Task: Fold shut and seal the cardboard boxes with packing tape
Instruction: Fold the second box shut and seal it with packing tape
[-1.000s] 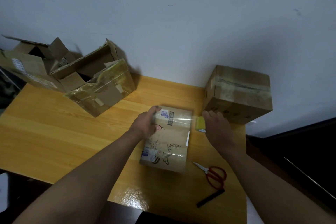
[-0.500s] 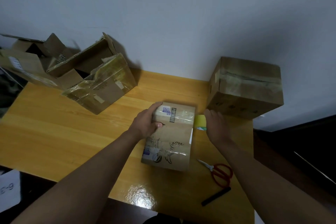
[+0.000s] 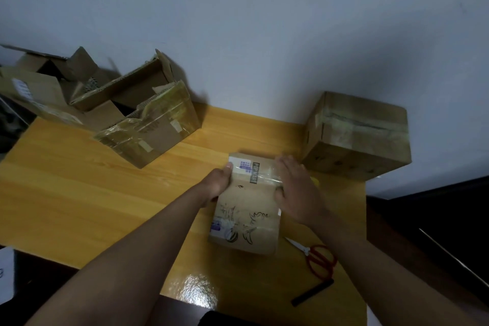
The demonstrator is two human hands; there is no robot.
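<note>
Black stick-like object [image 3: 312, 292] near right table edge, identity unclear. Red-handled scissors [image 3: 317, 259] just beyond. Small printed box [image 3: 247, 204] at table centre, clear tape strip [image 3: 258, 176] across far end. Left hand [image 3: 218, 184] grips box's left edge, thumb on top. Right hand [image 3: 295, 188] lies flat, fingers straight, on box's right side; tape roll mostly hidden behind it. Glossy yellow wooden table [image 3: 92, 193]. Far right: sealed box [image 3: 357, 135], against wall. Far left: open boxes [image 3: 111, 108], leftmost cut off. Scuffed white wall [image 3: 264, 34].

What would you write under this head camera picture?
Two hands press clear tape onto a small cardboard box.
</note>
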